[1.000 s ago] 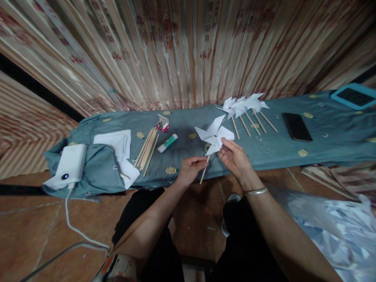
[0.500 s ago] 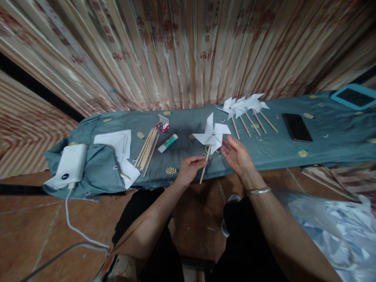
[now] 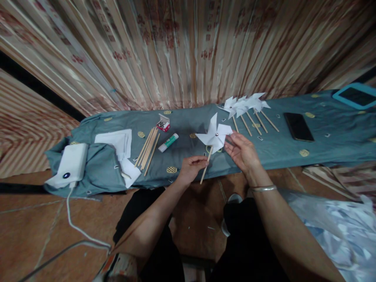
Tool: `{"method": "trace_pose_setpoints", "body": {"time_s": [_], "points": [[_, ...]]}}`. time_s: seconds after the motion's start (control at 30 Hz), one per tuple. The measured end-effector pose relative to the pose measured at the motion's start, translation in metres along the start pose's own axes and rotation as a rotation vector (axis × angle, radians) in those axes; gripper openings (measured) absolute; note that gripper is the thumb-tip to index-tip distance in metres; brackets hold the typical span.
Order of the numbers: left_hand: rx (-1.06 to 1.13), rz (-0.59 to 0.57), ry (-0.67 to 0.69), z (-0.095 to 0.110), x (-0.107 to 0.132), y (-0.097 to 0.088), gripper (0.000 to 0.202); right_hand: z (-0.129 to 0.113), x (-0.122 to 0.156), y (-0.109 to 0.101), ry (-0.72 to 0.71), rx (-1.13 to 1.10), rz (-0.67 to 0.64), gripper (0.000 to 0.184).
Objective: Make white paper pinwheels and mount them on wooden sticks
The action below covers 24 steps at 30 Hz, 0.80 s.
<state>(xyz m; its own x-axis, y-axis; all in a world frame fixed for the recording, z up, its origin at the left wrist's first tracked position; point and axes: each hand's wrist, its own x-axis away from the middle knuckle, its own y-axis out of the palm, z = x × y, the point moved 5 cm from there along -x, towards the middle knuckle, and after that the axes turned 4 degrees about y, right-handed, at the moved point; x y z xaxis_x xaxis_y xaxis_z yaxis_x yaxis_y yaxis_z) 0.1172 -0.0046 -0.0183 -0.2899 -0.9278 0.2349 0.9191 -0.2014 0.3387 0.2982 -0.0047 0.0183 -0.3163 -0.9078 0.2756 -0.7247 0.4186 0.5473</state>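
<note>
My left hand (image 3: 192, 169) pinches the wooden stick of a white paper pinwheel (image 3: 212, 138) between thumb and fingers. The pinwheel is tilted, its blades up and a silver pin at their centre. Beside the blades, my right hand (image 3: 242, 153) has its fingers apart, the fingertips at the edge of the right blade. Several more pinwheels (image 3: 245, 105) lie in an overlapping row behind my right hand. Left of my hands are a green and white glue stick (image 3: 168, 142), a small open box of pins (image 3: 163, 123) and several loose wooden sticks (image 3: 147, 149).
White paper sheets (image 3: 116, 143) and a white power bank (image 3: 71, 163) with a cable lie at the left of the cloth-covered table (image 3: 188, 117). A black phone (image 3: 298, 127) and a blue-framed tablet (image 3: 355, 96) are on the right. A plastic bag (image 3: 337, 227) stands below right.
My right hand has moved slightly, its fingertips now up at the right blade. The pinwheel blades have turned a little and shifted slightly right; my left hand still grips the stick.
</note>
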Motion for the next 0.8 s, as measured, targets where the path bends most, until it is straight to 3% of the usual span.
{"method": "trace_pose_setpoints", "body": {"time_s": [0.47,0.8], "points": [[-0.016,-0.005,-0.003,-0.0019,-0.0004,-0.0007,0.025,-0.0028,0.0032,0.0025,0.021,0.024,-0.012,0.027],[-0.026,-0.001,-0.007,-0.0021,-0.0002,0.0004,0.03,-0.0016,0.0013,0.0011,0.031,0.052,-0.021,0.032]]}}
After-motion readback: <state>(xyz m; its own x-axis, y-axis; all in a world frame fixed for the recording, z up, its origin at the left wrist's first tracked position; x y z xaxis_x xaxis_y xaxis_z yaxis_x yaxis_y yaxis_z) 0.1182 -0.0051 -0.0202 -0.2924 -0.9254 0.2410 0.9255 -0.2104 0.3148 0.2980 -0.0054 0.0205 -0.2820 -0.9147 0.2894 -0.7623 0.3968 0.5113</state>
